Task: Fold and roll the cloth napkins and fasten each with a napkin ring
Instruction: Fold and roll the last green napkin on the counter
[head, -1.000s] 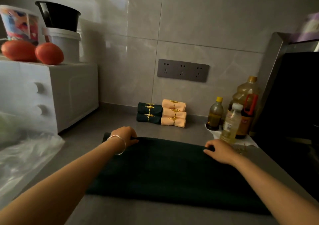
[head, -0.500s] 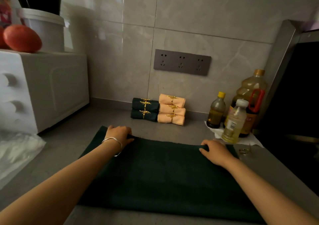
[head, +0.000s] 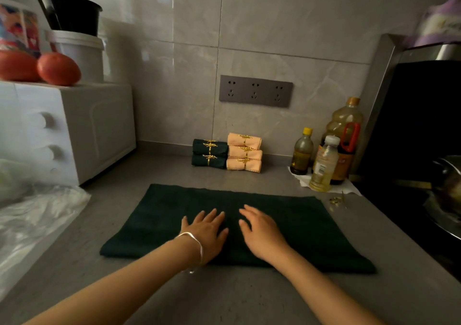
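Note:
A dark green cloth napkin (head: 311, 227) lies folded flat as a wide rectangle on the grey counter. My left hand (head: 207, 230), with a silver bracelet at the wrist, rests flat on its middle, fingers spread. Beside it my right hand (head: 259, 232) lies on the napkin with straight fingers. A loose gold napkin ring (head: 336, 200) sits on the counter just past the napkin's far right corner. Against the wall are finished rolls with gold rings: dark green ones (head: 209, 153) and peach ones (head: 244, 153) stacked next to them.
A white microwave (head: 74, 130) stands at the left with tomatoes (head: 58, 68) and tubs on top. A clear plastic bag (head: 37, 215) lies at the near left. Oil bottles (head: 324, 167) stand at the back right beside a dark stove (head: 419, 150).
Both hands let go of the napkin's far edge at its corners and came together onto the middle of the cloth, now lying flat on it.

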`<state>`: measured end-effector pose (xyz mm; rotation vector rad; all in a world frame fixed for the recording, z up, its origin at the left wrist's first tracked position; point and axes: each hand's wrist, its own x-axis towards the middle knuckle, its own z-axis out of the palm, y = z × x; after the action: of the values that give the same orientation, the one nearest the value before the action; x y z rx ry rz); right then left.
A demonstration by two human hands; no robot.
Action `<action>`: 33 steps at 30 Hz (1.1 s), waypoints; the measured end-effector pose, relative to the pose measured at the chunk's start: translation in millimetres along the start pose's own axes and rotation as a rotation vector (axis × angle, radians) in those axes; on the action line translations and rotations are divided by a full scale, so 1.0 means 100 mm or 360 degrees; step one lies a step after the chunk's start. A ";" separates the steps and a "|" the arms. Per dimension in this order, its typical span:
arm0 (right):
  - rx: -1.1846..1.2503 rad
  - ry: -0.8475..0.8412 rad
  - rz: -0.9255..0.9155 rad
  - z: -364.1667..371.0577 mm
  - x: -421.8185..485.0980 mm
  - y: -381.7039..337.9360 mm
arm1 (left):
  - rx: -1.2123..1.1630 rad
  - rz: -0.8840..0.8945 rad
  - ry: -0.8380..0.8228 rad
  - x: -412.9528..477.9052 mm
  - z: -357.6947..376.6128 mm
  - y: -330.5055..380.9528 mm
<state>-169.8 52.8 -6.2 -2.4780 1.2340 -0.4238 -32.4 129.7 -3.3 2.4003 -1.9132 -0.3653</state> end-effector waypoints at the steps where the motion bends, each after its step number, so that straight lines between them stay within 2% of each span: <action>1: -0.0061 -0.0049 0.0004 0.07 -0.04 -0.05 | 0.0017 -0.0045 -0.0015 -0.01 0.07 0.01; 5: -0.0227 -0.0186 0.0031 0.26 -0.11 -0.12 | 0.0041 -0.0094 0.0060 -0.02 0.24 0.04; 9: -0.0320 -0.0211 0.0050 0.27 -0.12 -0.05 | 0.0050 -0.0104 0.0180 -0.04 0.30 -0.03; 15: -0.0357 -0.0257 0.0135 0.10 -0.21 0.30 | 0.0018 -0.0239 0.0217 -0.07 0.28 -0.16; 25: -0.0423 -0.0205 0.0394 -0.25 -0.42 0.90 | 0.0005 -0.0514 0.0224 -0.23 0.15 -0.88; 33: -0.0445 -0.0162 0.0480 -0.36 -0.52 1.19 | 0.0016 -0.0499 0.0243 -0.26 0.13 -0.97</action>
<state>-298.9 21.6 -30.8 -2.4354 1.6871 -0.0483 51.6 178.8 -30.2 2.6509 -1.4833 -0.1775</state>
